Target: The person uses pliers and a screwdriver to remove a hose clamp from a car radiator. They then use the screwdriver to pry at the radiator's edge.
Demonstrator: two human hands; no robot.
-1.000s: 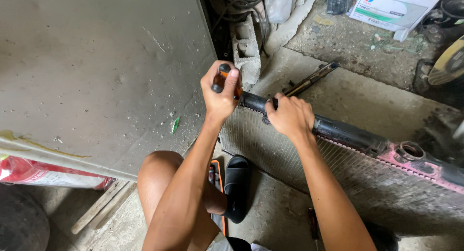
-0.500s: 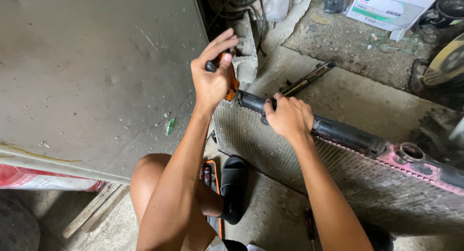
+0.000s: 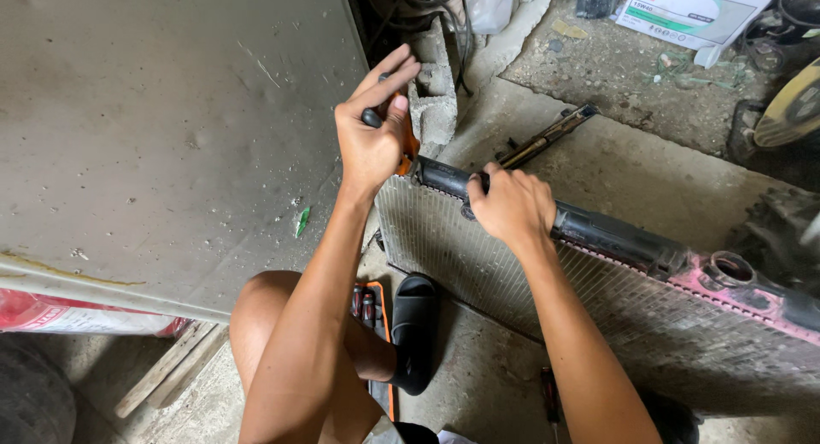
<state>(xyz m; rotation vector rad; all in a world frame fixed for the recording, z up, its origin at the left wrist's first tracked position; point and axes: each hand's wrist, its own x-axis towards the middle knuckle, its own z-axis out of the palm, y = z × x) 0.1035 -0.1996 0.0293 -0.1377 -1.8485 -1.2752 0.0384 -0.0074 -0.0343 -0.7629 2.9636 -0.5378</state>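
Concrete floor (image 3: 598,166), dusty, cluttered; left hand (image 3: 371,132) fingers pinching screwdriver handle (image 3: 372,117), right hand (image 3: 511,206) gripping radiator (image 3: 615,299).

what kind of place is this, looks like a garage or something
Most likely a car repair workshop or home garage. A car radiator stands on the rough concrete floor, the right hand gripping its black top tank. The left hand holds a black-handled tool at its corner, and screwdrivers lie below.

Dusty concrete floor (image 3: 598,166): radiator (image 3: 547,282), sandal (image 3: 416,324), cardboard box (image 3: 692,12).
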